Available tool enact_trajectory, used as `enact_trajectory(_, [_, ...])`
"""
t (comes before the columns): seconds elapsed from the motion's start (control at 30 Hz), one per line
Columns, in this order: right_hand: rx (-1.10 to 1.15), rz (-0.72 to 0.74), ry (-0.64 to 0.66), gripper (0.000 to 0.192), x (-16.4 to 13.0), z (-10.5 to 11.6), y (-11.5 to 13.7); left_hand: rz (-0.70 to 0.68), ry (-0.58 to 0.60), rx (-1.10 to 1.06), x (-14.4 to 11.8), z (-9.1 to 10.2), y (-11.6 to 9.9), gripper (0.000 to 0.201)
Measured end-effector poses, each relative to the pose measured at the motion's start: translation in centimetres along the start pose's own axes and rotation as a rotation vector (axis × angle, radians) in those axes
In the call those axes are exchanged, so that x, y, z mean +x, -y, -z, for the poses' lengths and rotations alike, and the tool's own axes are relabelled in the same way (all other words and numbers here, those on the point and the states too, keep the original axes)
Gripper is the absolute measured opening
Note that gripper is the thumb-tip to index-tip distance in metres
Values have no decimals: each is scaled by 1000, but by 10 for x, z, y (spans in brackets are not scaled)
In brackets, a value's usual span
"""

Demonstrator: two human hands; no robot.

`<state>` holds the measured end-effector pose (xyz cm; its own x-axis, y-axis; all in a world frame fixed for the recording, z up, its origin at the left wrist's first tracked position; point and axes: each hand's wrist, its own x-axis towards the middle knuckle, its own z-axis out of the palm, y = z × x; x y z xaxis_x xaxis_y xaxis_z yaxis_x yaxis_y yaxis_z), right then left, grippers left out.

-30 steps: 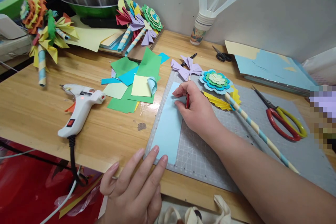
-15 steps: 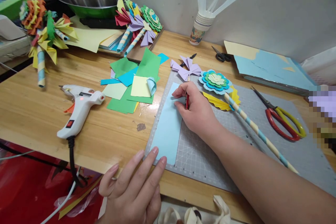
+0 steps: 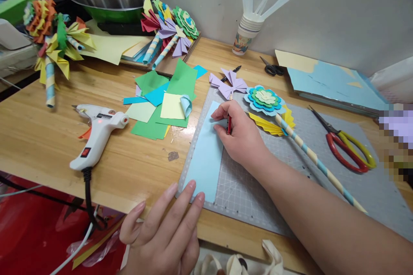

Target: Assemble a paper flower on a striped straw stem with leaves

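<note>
No writing can be read anywhere. The glue gun (image 3: 97,135) near the desk's (image 3: 41,137) left edge bears a dark label too small to make out, and the paper cup (image 3: 242,42) at the back edge shows only a coloured print.

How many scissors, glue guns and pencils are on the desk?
Scissors: 2, the red and yellow pair and the small black pair
Glue guns: 1, the white glue gun
Pencils: 1, the red pencil in the right hand
Total: 4
</note>
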<state>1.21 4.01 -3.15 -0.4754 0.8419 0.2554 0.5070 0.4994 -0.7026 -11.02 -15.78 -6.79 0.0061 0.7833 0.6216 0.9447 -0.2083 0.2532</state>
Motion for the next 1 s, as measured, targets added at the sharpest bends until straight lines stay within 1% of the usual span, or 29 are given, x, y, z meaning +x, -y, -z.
enact_trajectory(0.17, [-16, 1, -6, 29, 0, -1, 0, -61, 34, -18, 11, 3, 1, 24])
enact_trajectory(0.3, [-38, 10, 6, 25, 1, -2, -2, -62, 82, -36, 14, 4, 2, 21])
enact_trajectory(0.37, [-33, 47, -42, 22, 1, 1, 0, -50, 86, -39, 14, 3, 2, 20])
enact_trajectory(0.43, [41, 128, -152, 20, -4, 5, 5, -44, 78, -40, 14, 3, 2, 20])
enact_trajectory(0.47, [116, 173, -202, 19, -7, 8, 10, -41, 74, -41, 14, 3, 1, 19])
enact_trajectory(0.5, [222, 216, -220, 17, -11, 10, 15, -39, 73, -42, 15, 3, 1, 20])
enact_trajectory(0.53, [351, 250, -180, 15, -16, 11, 21, -38, 71, -44, 15, 3, 1, 20])
enact_trajectory(0.57, [480, 228, -73, 11, -20, 11, 26, -33, 69, -45, 15, 3, 1, 20])
enact_trajectory(0.6, [628, 164, 73, 12, -24, 10, 31, -29, 68, -45, 15, 4, 1, 20])
enact_trajectory(0.63, [802, 69, 208, 22, -26, 8, 34, -24, 67, -43, 15, 4, 1, 20])
enact_trajectory(0.67, [948, -59, 343, 33, -27, 5, 37, -22, 63, -39, 15, 3, 1, 19])
enact_trajectory(0.7, [1055, -173, 425, 40, -27, 2, 37, -19, 60, -34, 15, 3, 1, 19])
enact_trajectory(0.73, [1126, -267, 461, 43, -25, -2, 37, -19, 57, -29, 14, 3, 1, 18])
enact_trajectory(0.77, [1154, -331, 460, 44, -21, -5, 35, -19, 58, -25, 14, 3, 0, 18])
enact_trajectory(0.8, [1156, -364, 428, 44, -17, -7, 33, -19, 59, -23, 14, 3, 0, 17])
enact_trajectory(0.83, [1145, -367, 390, 45, -13, -9, 30, -18, 61, -21, 14, 3, 0, 17])
enact_trajectory(0.93, [1098, -305, 266, 44, -4, -10, 22, -17, 84, -29, 17, 4, 1, 18])
enact_trajectory(1.0, [1066, -263, 216, 45, -2, -10, 19, -21, 100, -57, 22, 7, 3, 19])
